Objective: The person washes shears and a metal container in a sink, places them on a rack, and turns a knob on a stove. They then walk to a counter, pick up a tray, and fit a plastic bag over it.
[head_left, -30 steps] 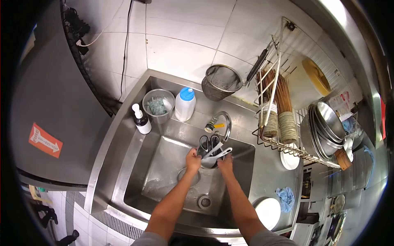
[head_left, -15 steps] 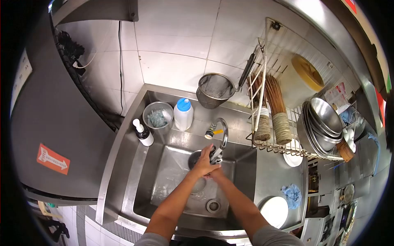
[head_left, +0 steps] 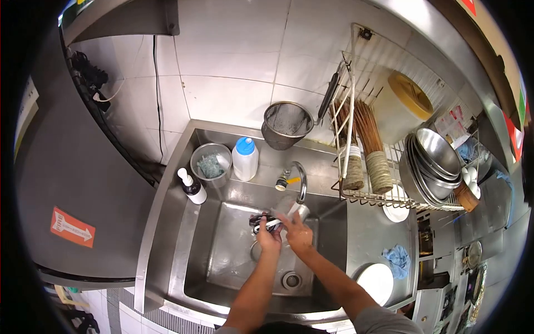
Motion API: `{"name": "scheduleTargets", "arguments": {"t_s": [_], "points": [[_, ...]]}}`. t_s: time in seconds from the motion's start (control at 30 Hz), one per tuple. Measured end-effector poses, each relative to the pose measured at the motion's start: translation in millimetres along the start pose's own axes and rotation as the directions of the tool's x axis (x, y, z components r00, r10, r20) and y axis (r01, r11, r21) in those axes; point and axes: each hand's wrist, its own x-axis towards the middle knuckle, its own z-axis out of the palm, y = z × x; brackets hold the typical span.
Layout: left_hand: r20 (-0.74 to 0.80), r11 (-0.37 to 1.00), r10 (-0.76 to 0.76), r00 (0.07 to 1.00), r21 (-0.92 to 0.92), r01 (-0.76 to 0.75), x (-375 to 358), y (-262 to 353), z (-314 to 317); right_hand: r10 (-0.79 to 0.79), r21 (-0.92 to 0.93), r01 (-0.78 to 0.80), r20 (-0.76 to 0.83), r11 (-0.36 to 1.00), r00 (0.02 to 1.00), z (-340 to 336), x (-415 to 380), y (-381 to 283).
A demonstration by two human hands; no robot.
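Note:
In the head view, my left hand (head_left: 269, 236) is closed around a dark item with a long white part (head_left: 271, 224), over the sink basin (head_left: 231, 253). Its exact kind is hard to make out. My right hand (head_left: 299, 234) is at the right end of the same item, its blurred fingers closed over the white part. Just behind the fingers, the curved tap (head_left: 302, 181) points down into the basin. A shiny metal piece (head_left: 303, 211) shows beside my right fingertips, partly hidden. Below my hands lies the drain (head_left: 291, 280).
Along the sink's back stand a pump bottle (head_left: 193, 189), a metal container (head_left: 212, 167), a blue-capped bottle (head_left: 245, 160) and a mesh strainer (head_left: 287, 125). A wire rack (head_left: 378, 196) holds brushes (head_left: 371, 150) and stacked bowls (head_left: 436, 161). Right are a white plate (head_left: 375, 284) and blue cloth (head_left: 396, 261).
My hands were together under the tap, with a dark round thing partly hidden behind them. Now they are apart, and the dark and white item shows between them. The view has shifted slightly.

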Motion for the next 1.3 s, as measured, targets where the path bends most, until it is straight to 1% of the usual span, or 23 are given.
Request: {"name": "scheduleTargets", "arguments": {"t_s": [0.03, 0.07, 0.1, 0.13, 0.2, 0.27, 0.3, 0.37, 0.43, 0.53, 0.57, 0.6, 0.67, 0.73, 0.8, 0.83, 0.93, 0.97, 1.07, 1.1, 1.2, 1.27, 1.3], "points": [[0.082, 0.998, -0.001, 0.997, 0.069, -0.004, 19, -10, -18, 0.003, 0.019, 0.003, -0.308, 1.000, 0.951, 15, -4, 10], [0.132, 0.971, 0.103, 0.986, 0.203, -0.129, -8, -7, 11, 0.002, 0.016, 0.003, -0.306, 1.000, 0.952, 32, -6, 20], [0.243, 0.908, 0.138, 0.960, 0.356, -0.221, -6, -11, 17, 0.274, 0.394, -0.128, -0.342, 0.910, 0.899, 50, -10, 30], [0.355, 0.811, 0.148, 0.923, 0.491, -0.319, -2, -15, 18, 0.532, 0.718, -0.203, -0.266, 0.665, 0.804, 73, -13, 41], [0.620, 0.225, -0.015, 0.784, 0.766, -0.602, 4, -8, 24, 0.638, 0.932, -0.221, -0.014, 0.287, 0.770, 101, -15, 39], [0.571, -0.024, -0.145, 0.808, 0.814, -0.580, 2, -3, 31, 0.502, 0.805, -0.588, 0.476, 0.083, 0.722, 65, -1, 19], [0.569, -0.038, -0.151, 0.809, 0.814, -0.580, 3, -1, 31, 0.358, 0.768, -0.629, 0.625, -0.124, 0.693, 81, 6, 36], [0.575, -0.469, -0.223, 0.787, 0.645, -0.604, 4, 4, 32, 0.364, 0.822, -0.542, 0.566, -0.176, 0.740, 87, 6, 22], [0.580, -0.441, -0.202, 0.789, 0.665, -0.602, 2, 13, 41, 0.404, 0.904, -0.350, 0.423, -0.244, 0.811, 92, 10, 11], [0.599, -0.442, -0.147, 0.787, 0.672, -0.594, -13, 27, 56, 0.357, 0.787, -0.514, 0.614, -0.341, 0.704, 32, 21, -1], [0.621, -0.418, -0.170, 0.765, 0.658, -0.626, -17, 33, 58, 0.403, 0.810, -0.294, 0.524, -0.507, 0.750, 57, 22, 3], [0.641, -0.393, -0.193, 0.743, 0.644, -0.657, -18, 37, 58, 0.404, 0.809, -0.294, 0.526, -0.509, 0.748, 60, 18, 5], [0.704, -0.474, -0.192, 0.684, 0.544, -0.692, -18, 45, 49, 0.378, 0.828, -0.511, 0.560, -0.232, 0.737, 53, 13, 2], [0.767, -0.600, -0.171, 0.618, 0.416, -0.683, -23, 54, 43, 0.435, 0.850, -0.439, 0.527, -0.292, 0.730, 55, 14, 2], [0.743, -0.625, -0.124, 0.657, 0.456, -0.634, -25, 53, 28, 0.544, 0.875, -0.296, 0.472, -0.383, 0.693, 61, 14, 2], [0.725, -0.642, -0.076, 0.685, 0.490, -0.590, -24, 51, 22, 0.476, 0.831, -0.449, 0.557, -0.330, 0.680, 63, 16, 1], [0.689, -0.729, -0.028, 0.725, 0.482, -0.486, -21, 47, 23, 0.361, 0.784, -0.531, 0.620, -0.322, 0.697, 55, 16, 7], [0.652, -0.714, -0.071, 0.755, 0.495, -0.495, -21, 46, 33, 0.487, 0.836, -0.392, 0.543, -0.383, 0.684, 68, 21, 7], [0.533, -0.717, -0.191, 0.825, 0.498, -0.488, -19, 49, 62, 0.398, 0.788, -0.513, 0.615, -0.341, 0.681, 51, 15, 4], [0.514, -0.715, -0.242, 0.823, 0.478, -0.509, -22, 48, 72, 0.251, 0.813, -0.571, 0.580, -0.117, 0.775, 35, 13, 9], [0.494, -0.727, -0.361, 0.791, 0.382, -0.571, -18, 41, 79, 0.399, 0.826, -0.469, 0.562, -0.312, 0.725, 46, 19, 12], [0.538, -0.657, -0.445, 0.716, 0.347, -0.669, -10, 37, 79, 0.492, 0.868, -0.433, 0.496, -0.245, 0.716, 42, 24, 6], [0.477, -0.624, -0.491, 0.729, 0.391, -0.677, -1, 41, 79, 0.398, 0.837, -0.537, 0.529, -0.104, 0.749, 38, 28, 13]]}}
